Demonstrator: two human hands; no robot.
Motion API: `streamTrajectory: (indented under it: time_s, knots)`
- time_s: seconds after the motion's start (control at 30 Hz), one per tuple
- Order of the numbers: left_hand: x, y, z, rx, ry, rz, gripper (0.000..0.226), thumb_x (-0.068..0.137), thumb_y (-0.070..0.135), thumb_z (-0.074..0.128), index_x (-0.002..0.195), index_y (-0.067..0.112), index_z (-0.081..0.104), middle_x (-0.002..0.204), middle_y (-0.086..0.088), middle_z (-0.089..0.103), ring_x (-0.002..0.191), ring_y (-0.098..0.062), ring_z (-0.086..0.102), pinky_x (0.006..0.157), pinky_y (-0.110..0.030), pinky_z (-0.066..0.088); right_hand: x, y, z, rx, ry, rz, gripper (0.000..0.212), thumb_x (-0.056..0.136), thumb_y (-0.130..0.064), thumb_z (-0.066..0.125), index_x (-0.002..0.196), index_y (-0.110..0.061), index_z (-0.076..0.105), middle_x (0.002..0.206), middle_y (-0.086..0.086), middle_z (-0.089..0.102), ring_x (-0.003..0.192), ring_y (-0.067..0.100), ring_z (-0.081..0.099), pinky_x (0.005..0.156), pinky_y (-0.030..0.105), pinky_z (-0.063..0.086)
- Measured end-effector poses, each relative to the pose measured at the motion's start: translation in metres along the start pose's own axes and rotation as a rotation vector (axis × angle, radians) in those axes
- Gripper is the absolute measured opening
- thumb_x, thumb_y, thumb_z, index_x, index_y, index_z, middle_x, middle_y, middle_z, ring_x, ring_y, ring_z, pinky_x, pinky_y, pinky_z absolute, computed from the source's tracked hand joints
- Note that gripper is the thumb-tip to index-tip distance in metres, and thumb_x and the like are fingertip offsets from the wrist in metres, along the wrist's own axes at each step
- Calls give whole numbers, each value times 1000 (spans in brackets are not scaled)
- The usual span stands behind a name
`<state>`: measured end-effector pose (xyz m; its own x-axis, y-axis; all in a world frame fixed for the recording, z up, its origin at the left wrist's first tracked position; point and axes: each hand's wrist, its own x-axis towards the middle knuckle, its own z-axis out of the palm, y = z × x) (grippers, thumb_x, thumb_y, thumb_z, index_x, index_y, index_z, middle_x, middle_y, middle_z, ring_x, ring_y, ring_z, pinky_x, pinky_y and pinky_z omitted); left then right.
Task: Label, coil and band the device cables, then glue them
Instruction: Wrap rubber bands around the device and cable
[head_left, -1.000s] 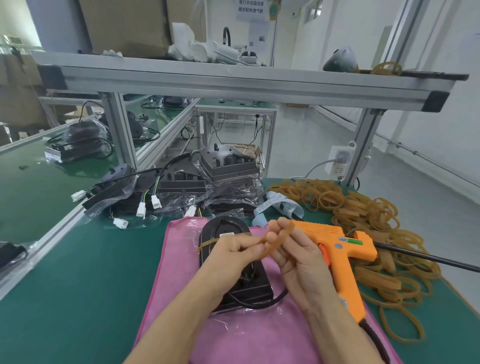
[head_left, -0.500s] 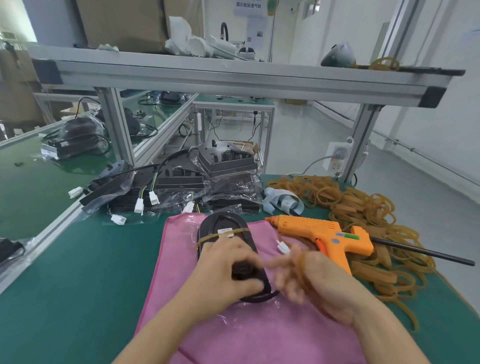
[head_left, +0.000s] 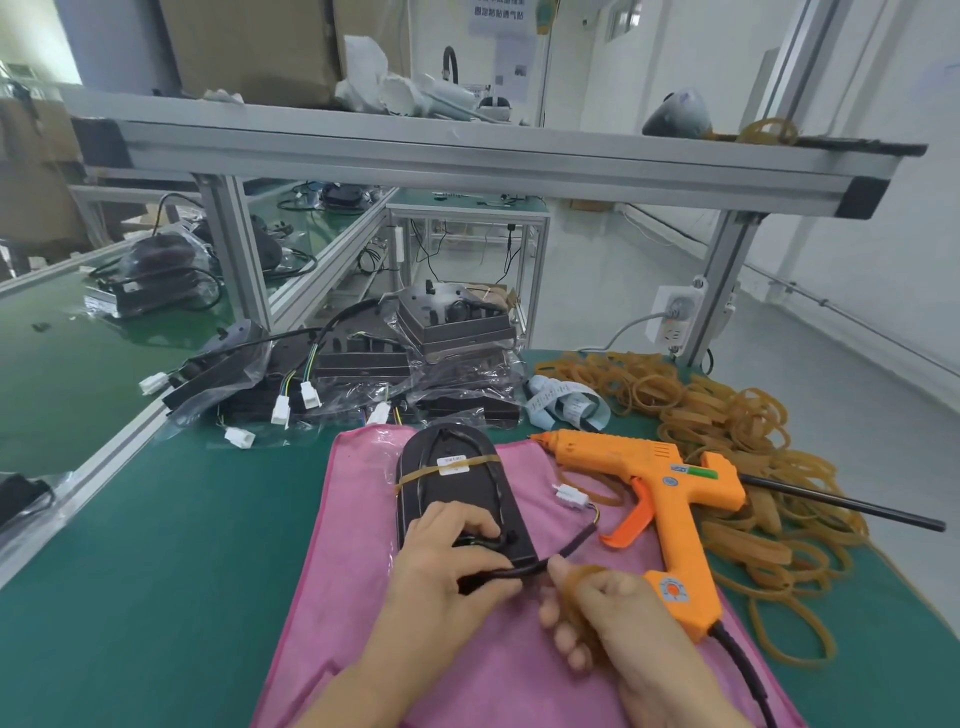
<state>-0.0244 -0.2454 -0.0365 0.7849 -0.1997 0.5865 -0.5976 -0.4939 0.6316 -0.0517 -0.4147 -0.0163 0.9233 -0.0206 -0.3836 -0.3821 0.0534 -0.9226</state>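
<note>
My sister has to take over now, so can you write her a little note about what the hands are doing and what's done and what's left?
Left hand: grips the black cable at the near end of the black device.
Right hand: rubber band looped round its fingers, fingertip at the cable.
The device lies on the pink cloth, label on, one band across it.
Left: coil and band the loose cable, then glue; glue gun lies unused beside it.

Both hands (head_left: 447, 566) on black cable (head_left: 566, 551)

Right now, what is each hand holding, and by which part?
The left hand grips the black cable near where it leaves the black device. The right hand has a rubber band looped around its fingers.
</note>
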Motion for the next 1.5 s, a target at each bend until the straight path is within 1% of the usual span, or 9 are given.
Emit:
streamTrajectory:
  time_s: [0.3,0.5,0.6,0.7,0.83,1.0,1.1,1.37,1.5]
  knots:
    - [-6,5,-5,-2,-89,19,30,85,27,62,106,9,73,111,7,62,106,-1,52,93,-15,40,26,-33,22,-567,154,-491,26,91,-24,63,70,-9,67,66,1,65,67,15,58,68,31,45]
    - [-8,-9,-22,-67,263,-510,26,88,16,69,113,22,64,112,8,58,110,-11,53,93,-17,38,50,-45,18,-780,24,-427,32,89,-25,67,75,4,66,79,22,64,71,26,56,76,37,45]
    - [-6,-16,-30,132,-78,-803,32,90,50,55,89,19,61,107,-3,55,110,-27,47,99,-40,39,57,-48,10,-814,-62,-247,44,90,-35,65,59,-7,51,62,8,51,59,16,48,60,32,39]
    - [-1,-6,-30,224,-242,-869,43,86,68,45,73,27,48,112,2,49,111,-22,37,104,-40,29,58,-49,8,-786,-126,-92,51,92,-43,60,49,-19,49,45,-14,40,44,1,37,48,14,30]
    - [4,-5,-33,-220,-184,-906,62,61,66,65,102,19,71,119,-8,65,119,-28,55,106,-48,39,60,-50,9,-574,-204,-20,28,93,-31,63,72,-14,70,71,-6,70,66,3,61,73,15,51]
    - [7,-1,-36,-708,-90,-872,41,85,16,70,121,31,58,101,14,74,95,-5,70,80,-22,53,52,-40,7,-215,-260,68,18,93,-19,63,91,-2,68,91,7,75,80,13,69,75,20,55]
    - [16,2,-41,-781,-122,-803,61,69,11,83,123,22,58,107,1,74,101,-20,70,89,-37,54,48,-43,4,-34,-285,26,23,96,-19,56,106,-2,68,106,10,73,100,18,69,85,23,54]
    - [25,10,-34,-923,-85,-842,65,63,35,82,123,29,58,110,-5,73,90,-23,72,65,-37,57,45,-57,-1,-167,-210,-138,27,94,-24,60,96,1,71,98,9,75,87,13,69,92,25,51]
    - [26,10,-31,-1006,-89,-869,66,61,31,82,122,26,60,107,-9,73,77,-20,70,55,-31,54,43,-58,-4,-283,-174,-172,33,91,-32,64,100,0,71,101,8,75,103,23,68,103,40,47]
